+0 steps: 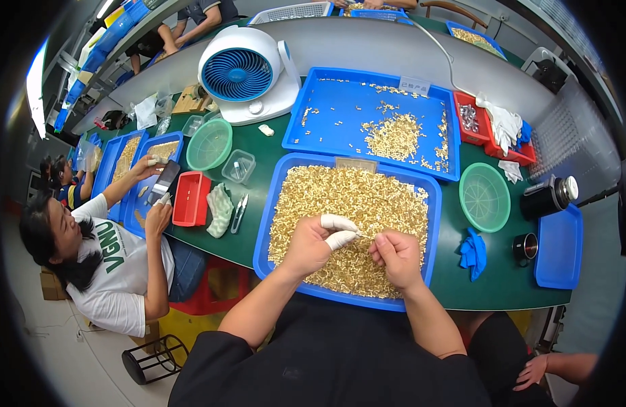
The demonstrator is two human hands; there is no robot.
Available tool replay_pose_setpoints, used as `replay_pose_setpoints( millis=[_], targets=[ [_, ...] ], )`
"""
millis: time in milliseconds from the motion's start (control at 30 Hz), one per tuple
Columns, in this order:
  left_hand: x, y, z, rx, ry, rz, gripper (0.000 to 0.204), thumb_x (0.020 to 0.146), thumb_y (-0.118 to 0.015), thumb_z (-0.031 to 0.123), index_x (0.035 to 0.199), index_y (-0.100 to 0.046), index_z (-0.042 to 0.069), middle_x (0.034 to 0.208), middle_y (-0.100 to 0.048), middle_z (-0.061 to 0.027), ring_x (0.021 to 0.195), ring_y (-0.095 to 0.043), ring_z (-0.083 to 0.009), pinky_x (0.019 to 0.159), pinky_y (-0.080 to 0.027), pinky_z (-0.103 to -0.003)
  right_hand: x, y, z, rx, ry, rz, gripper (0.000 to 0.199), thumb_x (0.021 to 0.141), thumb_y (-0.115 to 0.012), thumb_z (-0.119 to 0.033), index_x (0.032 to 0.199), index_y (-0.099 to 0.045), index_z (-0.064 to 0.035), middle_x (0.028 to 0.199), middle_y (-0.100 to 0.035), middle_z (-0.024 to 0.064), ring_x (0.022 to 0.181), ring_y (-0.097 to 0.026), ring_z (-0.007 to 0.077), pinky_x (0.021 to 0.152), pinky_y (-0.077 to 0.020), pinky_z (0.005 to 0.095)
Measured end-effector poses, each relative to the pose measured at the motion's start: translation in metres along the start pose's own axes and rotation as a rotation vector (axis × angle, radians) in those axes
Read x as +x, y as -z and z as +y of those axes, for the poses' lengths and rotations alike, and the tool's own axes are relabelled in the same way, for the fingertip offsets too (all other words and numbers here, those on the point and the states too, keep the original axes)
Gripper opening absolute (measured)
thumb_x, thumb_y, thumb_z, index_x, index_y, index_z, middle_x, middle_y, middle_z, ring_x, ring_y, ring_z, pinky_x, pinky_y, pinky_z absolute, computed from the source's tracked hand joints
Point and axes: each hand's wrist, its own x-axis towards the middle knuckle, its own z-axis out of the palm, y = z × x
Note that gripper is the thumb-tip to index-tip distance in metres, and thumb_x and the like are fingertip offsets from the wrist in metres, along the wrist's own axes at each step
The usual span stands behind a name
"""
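Observation:
A blue tray [262,237] in front of me is filled with a thick layer of small gold-coloured metal parts [313,197]. Over it, my left hand [311,245] wears white finger covers on thumb and forefinger. Their tips pinch what looks like one small metal part [358,234], too tiny to make out well. My right hand [398,259] is close by on the right, its fingers curled and thumb pressed against the forefinger. Whatever lies in that pinch is hidden. Behind stands a larger blue tray [333,95] with fewer gold parts scattered and heaped in it.
A white fan [248,74] stands at the back left. Left lie green baskets [210,144], a red bin [191,199], and tweezers [240,214]. Right are a green basket [484,197], blue glove [473,254], metal cup [525,249] and black flask [549,195]. A co-worker [103,264] sits left, holding a phone [165,182].

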Motion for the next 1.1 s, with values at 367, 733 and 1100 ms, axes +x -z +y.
replay_pose_setpoints(
  millis=[367, 733, 1100],
  targets=[
    [-0.002, -0.008, 0.003, 0.393, -0.012, -0.017, 0.008, 0.083, -0.069, 0.005, 0.088, -0.069, 0.000, 0.081, -0.068, -0.0028, 0.077, -0.061, -0.0069, 0.068, -0.049, -0.023, -0.004, 0.001, 0.002, -0.141, 0.088, 0.030, 0.028, 0.090, -0.053, -0.011, 0.067, -0.062, 0.0021, 0.057, -0.058, 0.0057, 0.048, -0.053, 0.0094, 0.046, -0.0400, 0.0227],
    [-0.001, -0.008, -0.006, 0.127, -0.051, -0.133, 0.014, 0.081, -0.070, 0.001, 0.094, -0.067, -0.002, 0.085, -0.067, -0.0041, 0.079, -0.062, -0.0094, 0.071, -0.050, -0.023, -0.004, 0.012, 0.006, 0.278, -0.190, -0.118, 0.030, 0.093, -0.055, -0.021, 0.074, -0.064, -0.0001, 0.061, -0.060, 0.0035, 0.051, -0.053, 0.0064, 0.048, -0.0415, 0.0185],
    [-0.005, -0.004, -0.004, 0.015, -0.050, -0.058, 0.011, 0.085, -0.064, -0.002, 0.096, -0.064, -0.003, 0.089, -0.068, -0.0090, 0.084, -0.065, -0.0151, 0.075, -0.053, -0.027, -0.001, 0.010, 0.001, 0.204, -0.146, -0.109, 0.029, 0.093, -0.055, -0.019, 0.073, -0.063, -0.0001, 0.061, -0.058, 0.0030, 0.051, -0.052, 0.0061, 0.047, -0.0412, 0.0181]
  ],
)
